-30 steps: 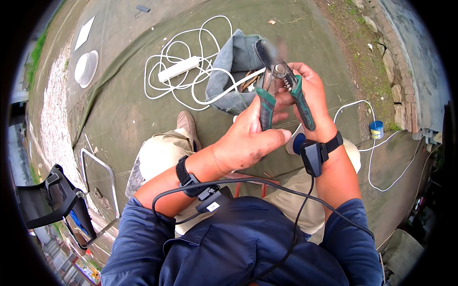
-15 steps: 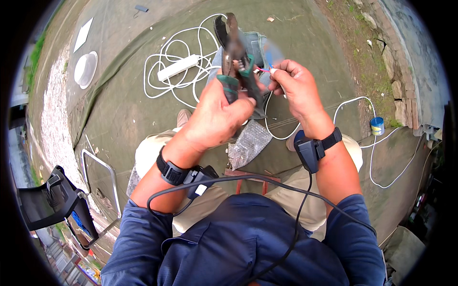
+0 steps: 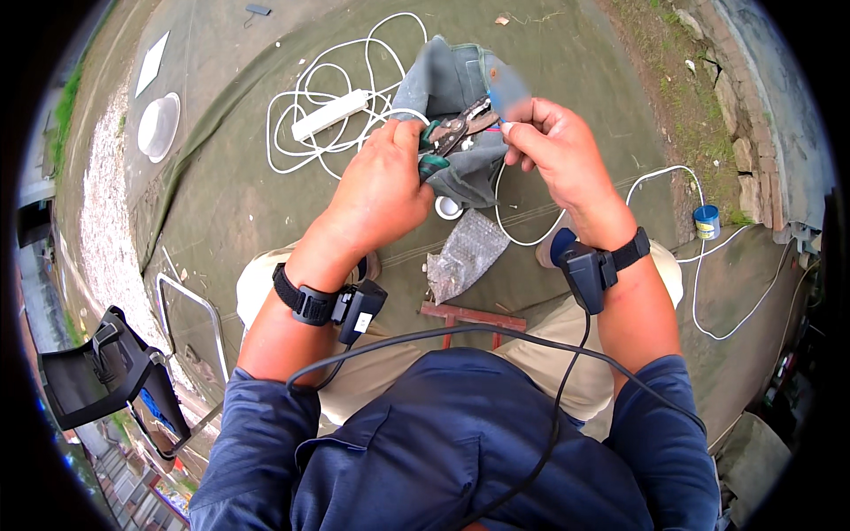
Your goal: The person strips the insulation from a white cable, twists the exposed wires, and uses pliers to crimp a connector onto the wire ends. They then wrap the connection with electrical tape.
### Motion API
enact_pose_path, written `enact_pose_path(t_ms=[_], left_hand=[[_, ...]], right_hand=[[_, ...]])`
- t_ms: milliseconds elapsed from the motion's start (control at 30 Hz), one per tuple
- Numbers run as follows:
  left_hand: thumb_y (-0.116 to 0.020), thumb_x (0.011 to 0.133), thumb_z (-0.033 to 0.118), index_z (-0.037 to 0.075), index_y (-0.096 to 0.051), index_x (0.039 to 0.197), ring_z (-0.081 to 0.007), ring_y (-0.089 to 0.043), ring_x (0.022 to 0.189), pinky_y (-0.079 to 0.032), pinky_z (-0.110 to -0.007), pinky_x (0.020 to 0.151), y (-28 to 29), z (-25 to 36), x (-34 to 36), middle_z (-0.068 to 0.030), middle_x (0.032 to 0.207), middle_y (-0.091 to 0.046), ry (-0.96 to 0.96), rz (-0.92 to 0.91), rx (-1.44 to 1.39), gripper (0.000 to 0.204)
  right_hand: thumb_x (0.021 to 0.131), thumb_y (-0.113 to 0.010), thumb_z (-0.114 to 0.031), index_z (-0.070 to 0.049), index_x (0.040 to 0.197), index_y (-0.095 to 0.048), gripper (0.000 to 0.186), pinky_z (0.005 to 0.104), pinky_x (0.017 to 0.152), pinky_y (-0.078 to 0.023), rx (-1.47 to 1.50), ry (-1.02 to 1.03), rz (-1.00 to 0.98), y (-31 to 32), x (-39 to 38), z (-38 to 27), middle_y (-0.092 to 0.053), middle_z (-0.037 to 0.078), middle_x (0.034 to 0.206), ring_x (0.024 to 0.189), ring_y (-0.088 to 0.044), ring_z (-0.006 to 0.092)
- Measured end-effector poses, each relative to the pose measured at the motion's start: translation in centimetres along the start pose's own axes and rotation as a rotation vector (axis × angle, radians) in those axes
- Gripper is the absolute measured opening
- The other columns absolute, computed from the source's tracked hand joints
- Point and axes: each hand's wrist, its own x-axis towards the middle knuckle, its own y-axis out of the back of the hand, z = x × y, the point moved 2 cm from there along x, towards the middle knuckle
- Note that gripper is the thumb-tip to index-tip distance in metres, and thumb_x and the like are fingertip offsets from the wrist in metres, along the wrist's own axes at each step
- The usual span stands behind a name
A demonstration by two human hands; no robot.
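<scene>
My left hand (image 3: 376,190) is closed round the green handles of the wire stripper pliers (image 3: 456,131), whose dark jaws point up and right toward my right hand (image 3: 558,155). My right hand pinches thin red and blue wires (image 3: 492,129) at the end of a white cable, close beside the jaws; whether the jaws touch them I cannot tell. Both hands are over a grey-green fabric bag (image 3: 447,71), partly hidden behind them. A white roll (image 3: 448,208) and crumpled bubble wrap (image 3: 465,248) lie just below.
A white power strip (image 3: 328,115) with looped cable lies upper left. A red wooden stool (image 3: 474,314) stands between my legs. A blue can (image 3: 706,222) is at right, a clear lid (image 3: 158,128) and a black chair (image 3: 93,376) at left, a stone edge (image 3: 735,133) at far right.
The pliers have tipped from upright to pointing rightward and lower. My right hand has let go of their handle and holds the wires. The roll and bubble wrap have come into view.
</scene>
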Motion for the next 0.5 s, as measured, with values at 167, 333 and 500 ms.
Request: enact_pose_path(t_ms=[167, 333, 500], left_hand=[[-0.064, 0.073, 0.004, -0.005, -0.052, 0.121, -0.0415, -0.058, 0.110, -0.048, -0.047, 0.097, -0.09, 0.10, 0.04, -0.0251, 0.115, -0.059, -0.003, -0.005, 0.022, 0.050], [-0.063, 0.074, 0.004, -0.004, -0.052, 0.121, -0.0422, -0.060, 0.107, -0.049, -0.047, 0.093, -0.10, 0.40, 0.02, -0.0243, 0.112, -0.060, -0.016, -0.003, 0.019, 0.049], [-0.063, 0.075, 0.003, -0.002, -0.051, 0.124, -0.0433, -0.061, 0.104, -0.050, -0.049, 0.089, -0.29, 0.20, 0.10, -0.0227, 0.112, -0.060, -0.033, 0.023, 0.032, 0.051]], right_hand=[[0.092, -0.068, -0.019, -0.002, 0.104, -0.067, 0.021, 0.0219, 0.060, -0.044, -0.050, 0.020, -0.001, -0.10, -0.09, 0.02, -0.067, 0.001, 0.086, 0.070, -0.063, 0.0079], [0.090, -0.066, -0.012, 0.000, 0.100, -0.067, 0.016, 0.0239, 0.061, -0.047, -0.046, -0.009, -0.014, -0.26, -0.14, -0.21, -0.069, 0.003, 0.090, 0.069, -0.061, 0.0089], [0.089, -0.065, -0.010, 0.000, 0.097, -0.067, 0.014, 0.0236, 0.061, -0.046, -0.063, -0.010, -0.016, -0.32, -0.05, -0.07, -0.069, 0.003, 0.089, 0.069, -0.061, 0.0086]])
